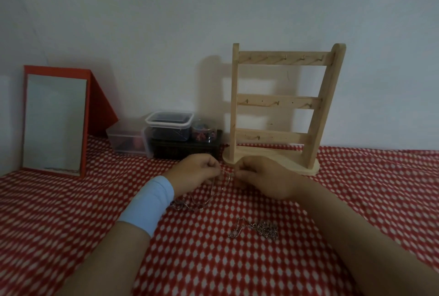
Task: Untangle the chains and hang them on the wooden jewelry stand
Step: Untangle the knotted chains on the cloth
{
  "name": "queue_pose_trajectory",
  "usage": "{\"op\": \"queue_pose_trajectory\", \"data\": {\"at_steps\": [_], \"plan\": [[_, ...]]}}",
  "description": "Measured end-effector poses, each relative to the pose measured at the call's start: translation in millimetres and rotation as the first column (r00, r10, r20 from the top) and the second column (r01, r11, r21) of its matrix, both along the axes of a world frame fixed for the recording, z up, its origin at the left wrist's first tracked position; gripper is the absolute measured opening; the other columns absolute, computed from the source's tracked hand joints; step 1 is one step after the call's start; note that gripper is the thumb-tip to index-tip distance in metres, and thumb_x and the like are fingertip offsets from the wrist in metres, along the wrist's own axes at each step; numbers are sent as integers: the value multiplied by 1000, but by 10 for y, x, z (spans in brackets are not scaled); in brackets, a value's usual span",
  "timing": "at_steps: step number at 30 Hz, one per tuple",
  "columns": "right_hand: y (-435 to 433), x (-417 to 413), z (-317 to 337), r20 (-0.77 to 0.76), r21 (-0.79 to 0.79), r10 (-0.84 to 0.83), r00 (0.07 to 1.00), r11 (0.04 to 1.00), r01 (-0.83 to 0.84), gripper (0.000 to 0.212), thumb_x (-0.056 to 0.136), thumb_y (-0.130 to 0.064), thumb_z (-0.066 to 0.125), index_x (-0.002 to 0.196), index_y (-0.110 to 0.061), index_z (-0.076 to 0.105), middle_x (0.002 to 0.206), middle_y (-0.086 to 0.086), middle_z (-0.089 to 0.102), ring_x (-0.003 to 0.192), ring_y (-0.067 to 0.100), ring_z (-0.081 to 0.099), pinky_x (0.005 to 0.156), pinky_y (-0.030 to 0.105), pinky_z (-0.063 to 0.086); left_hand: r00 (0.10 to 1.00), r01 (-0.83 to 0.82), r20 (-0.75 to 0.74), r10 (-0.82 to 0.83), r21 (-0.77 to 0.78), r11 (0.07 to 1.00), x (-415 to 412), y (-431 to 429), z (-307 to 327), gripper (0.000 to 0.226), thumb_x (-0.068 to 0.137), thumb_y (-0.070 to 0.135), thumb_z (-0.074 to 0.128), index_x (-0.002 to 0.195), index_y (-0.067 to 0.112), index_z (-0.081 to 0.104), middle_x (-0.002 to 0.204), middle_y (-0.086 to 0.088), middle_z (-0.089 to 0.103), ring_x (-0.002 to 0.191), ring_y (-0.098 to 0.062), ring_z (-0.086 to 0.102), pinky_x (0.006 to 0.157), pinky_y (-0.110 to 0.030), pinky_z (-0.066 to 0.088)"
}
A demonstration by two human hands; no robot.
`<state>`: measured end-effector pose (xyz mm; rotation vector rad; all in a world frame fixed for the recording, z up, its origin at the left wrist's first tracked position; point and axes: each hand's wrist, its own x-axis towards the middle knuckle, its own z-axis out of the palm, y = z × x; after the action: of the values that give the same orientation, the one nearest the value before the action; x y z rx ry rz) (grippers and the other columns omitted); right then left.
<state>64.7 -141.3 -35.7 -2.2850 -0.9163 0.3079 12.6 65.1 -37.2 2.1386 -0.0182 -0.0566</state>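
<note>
Two pinches on one chain [202, 206]: left hand [197, 171] and right hand [263, 178] curled tight, wooden stand [280, 103] at twelve o'clock from them

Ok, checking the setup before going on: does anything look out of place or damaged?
Nothing stands out. The wooden jewelry stand is upright, hooks bare; a bunched chain lies on the cloth, and a second chain is pinched between left hand and right hand.
</note>
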Motion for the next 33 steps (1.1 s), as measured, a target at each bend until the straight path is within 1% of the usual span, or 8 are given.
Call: {"op": "queue_pose_trajectory", "data": {"at_steps": [3,6,12,16,20,25,30,33], "plan": [[-18,8,14,-224,199,12,975,980,34,25,108,-23,46,93,-7,58,70,-1,57,59,12,52,61,29,50,998,-27,-70,0,-382,924,-28,-66,50,12,100,10,50,95,8,61,80,-8,71,79,-24,71,74,-39,59],[-7,-13,24,-285,264,-9,959,960,87,21,106,-24,51,98,-9,63,61,-7,50,48,7,42,48,22,39,1000,-18,-28,5,-475,880,-44,-111,101,12,100,7,48,94,6,59,71,-7,62,62,-21,64,64,-38,59],[-9,-40,59,-149,416,-21,989,906,81,18,102,-12,57,96,-7,74,61,-23,66,54,-10,58,56,7,43,996,-28,66,57,-381,924,-60,-99,156,6,97,7,55,102,9,57,80,-10,63,58,-26,63,60,-42,60],[7,-42,56,-110,448,-29,993,891,76,18,101,-14,60,94,-17,77,85,-13,77,79,-3,69,74,13,51,977,-16,208,49,-160,987,-57,-134,163,16,94,8,57,99,23,59,103,-3,65,79,-29,71,60,-34,57],[5,-6,23,-68,407,-62,996,910,85,19,100,-22,62,95,-18,80,94,-7,79,91,7,72,86,20,54,965,21,264,3,-89,996,-75,-168,164,18,90,10,68,103,21,72,91,0,73,69,-13,70,55,-17,51],[48,6,-12,-67,455,-152,986,875,166,10,94,-24,71,89,-20,78,86,-9,78,81,1,71,73,11,52,967,-78,219,126,-218,973,-71,-187,158,13,86,8,72,97,14,75,72,2,74,55,-9,65,57,-24,57],[73,3,-47,84,541,-254,963,824,170,10,83,-21,82,87,-27,76,92,-16,74,93,-1,66,83,21,52,975,-101,144,171,-396,913,-68,-234,131,11,85,5,72,93,12,75,77,-8,74,63,-13,65,58,-29,59],[80,-5,-44,63,545,-206,976,827,140,5,88,-19,77,86,-20,81,84,-8,77,82,12,72,78,29,59,974,-113,135,179,-396,911,-61,-236,127,12,85,5,73,91,15,75,82,-12,75,64,-14,65,60,-30,60]]}}
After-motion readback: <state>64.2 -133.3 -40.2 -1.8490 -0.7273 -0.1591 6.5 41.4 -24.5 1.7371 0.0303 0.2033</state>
